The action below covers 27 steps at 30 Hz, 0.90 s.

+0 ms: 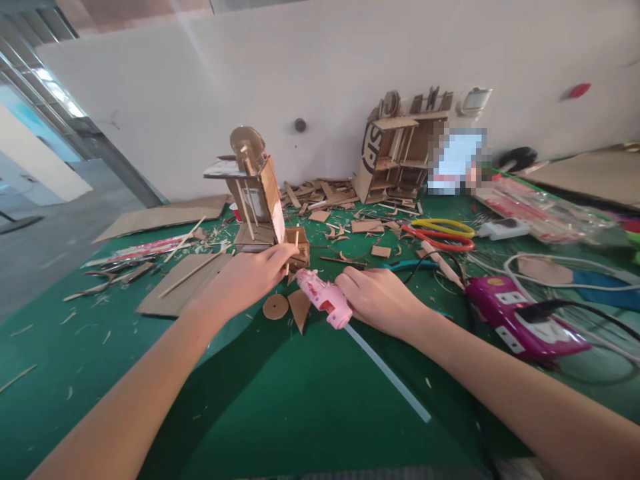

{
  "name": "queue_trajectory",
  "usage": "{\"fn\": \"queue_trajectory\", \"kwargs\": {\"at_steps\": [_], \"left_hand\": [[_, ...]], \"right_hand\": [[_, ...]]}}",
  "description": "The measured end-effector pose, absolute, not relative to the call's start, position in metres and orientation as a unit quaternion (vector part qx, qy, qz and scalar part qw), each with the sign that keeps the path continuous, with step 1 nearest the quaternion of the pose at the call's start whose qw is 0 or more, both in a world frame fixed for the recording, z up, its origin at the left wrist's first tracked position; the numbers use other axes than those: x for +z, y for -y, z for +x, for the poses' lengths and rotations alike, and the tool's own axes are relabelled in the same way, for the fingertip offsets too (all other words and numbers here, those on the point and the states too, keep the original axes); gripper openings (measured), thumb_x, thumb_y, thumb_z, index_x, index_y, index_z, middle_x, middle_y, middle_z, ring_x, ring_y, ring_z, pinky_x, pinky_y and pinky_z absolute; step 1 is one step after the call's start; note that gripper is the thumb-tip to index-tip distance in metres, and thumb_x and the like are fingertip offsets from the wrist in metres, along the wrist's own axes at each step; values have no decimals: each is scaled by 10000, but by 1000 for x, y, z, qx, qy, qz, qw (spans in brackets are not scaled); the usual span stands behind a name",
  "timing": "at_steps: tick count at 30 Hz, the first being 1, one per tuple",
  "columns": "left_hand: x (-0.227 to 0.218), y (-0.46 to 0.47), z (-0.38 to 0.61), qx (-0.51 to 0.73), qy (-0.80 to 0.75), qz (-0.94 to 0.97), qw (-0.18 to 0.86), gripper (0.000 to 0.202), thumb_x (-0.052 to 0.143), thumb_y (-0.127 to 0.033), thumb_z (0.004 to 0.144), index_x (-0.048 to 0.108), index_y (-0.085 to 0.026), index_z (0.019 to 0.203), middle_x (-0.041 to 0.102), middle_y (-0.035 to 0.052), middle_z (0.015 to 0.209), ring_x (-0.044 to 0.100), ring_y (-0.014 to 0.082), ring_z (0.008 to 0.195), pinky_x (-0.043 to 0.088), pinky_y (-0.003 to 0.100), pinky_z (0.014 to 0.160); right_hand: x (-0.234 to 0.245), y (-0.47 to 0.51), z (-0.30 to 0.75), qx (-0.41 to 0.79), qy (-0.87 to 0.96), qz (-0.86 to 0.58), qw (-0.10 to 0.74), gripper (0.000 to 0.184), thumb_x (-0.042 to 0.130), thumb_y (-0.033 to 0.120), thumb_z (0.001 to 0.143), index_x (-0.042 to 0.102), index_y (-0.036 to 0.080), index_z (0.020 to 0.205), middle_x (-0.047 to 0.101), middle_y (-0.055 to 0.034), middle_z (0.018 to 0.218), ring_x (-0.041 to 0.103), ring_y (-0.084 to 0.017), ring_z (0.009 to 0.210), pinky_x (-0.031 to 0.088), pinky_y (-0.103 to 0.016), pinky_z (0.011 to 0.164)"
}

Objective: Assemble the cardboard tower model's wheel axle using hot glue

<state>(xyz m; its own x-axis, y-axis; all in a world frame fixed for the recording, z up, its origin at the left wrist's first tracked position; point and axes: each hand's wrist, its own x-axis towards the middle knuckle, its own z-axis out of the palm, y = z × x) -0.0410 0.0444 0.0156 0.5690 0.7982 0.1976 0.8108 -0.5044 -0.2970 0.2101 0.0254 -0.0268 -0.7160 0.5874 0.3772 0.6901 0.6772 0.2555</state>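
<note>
My right hand (pixel 377 297) is wrapped round a pink hot glue gun (pixel 325 300), a long translucent glue stick (pixel 390 373) poking out of its back. The gun's nose points up and left, near the fingers of my left hand (pixel 267 267). Those fingers are closed on a thin wooden stick (pixel 297 239), held roughly upright in front of a small cardboard box (pixel 301 253). Behind my left hand stands a cardboard tower (pixel 277 210) with a disc (pixel 247 148) on top. On the green table, a round cardboard disc (pixel 275 307) lies beside a triangular cardboard piece (pixel 299 310).
A second cardboard structure (pixel 370 163) stands against the wall among scraps. Scissors with yellow and orange handles (pixel 440 235) lie to the right. A purple power strip (pixel 520 323) and cables are beside my right forearm. At left is a flat cardboard sheet (pixel 175 283) with sticks.
</note>
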Motion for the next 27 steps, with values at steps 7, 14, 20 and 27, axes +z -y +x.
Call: {"fn": "queue_trajectory", "kwargs": {"at_steps": [7, 14, 20, 27], "left_hand": [[14, -46, -43, -18, 474, -863, 177, 356, 400, -304, 945, 362, -219, 1288, 674, 84, 1128, 671, 208, 672, 342, 281, 485], [14, -46, -40, -15, 481, -859, 177, 351, 403, -281, 932, 383, -212, 1275, 698, 91, 1035, 675, 210, 683, 350, 269, 489], [15, -46, -40, -20, 476, -863, 170, 354, 395, -277, 940, 368, -214, 1287, 690, 93, 1080, 679, 221, 708, 363, 281, 499], [16, -46, -41, -17, 478, -861, 171, 344, 401, -281, 938, 373, -220, 1275, 683, 89, 1107, 677, 223, 677, 346, 285, 481]], "right_hand": [[-29, -24, 213, -199, 903, -353, 142, 146, 465, 139, 887, 548, 146, 766, 581, -40, 699, 444, -125, 515, 150, -301, 492], [-30, -26, 214, -208, 901, -344, 161, 160, 443, 140, 900, 543, 144, 776, 573, -44, 712, 444, -124, 529, 160, -297, 491], [-26, -25, 209, -185, 906, -358, 128, 143, 457, 123, 890, 550, 149, 783, 578, -33, 723, 444, -130, 525, 152, -301, 487], [-28, -23, 214, -194, 902, -363, 130, 137, 475, 161, 893, 568, 143, 794, 585, -46, 727, 457, -138, 534, 156, -303, 488]]}}
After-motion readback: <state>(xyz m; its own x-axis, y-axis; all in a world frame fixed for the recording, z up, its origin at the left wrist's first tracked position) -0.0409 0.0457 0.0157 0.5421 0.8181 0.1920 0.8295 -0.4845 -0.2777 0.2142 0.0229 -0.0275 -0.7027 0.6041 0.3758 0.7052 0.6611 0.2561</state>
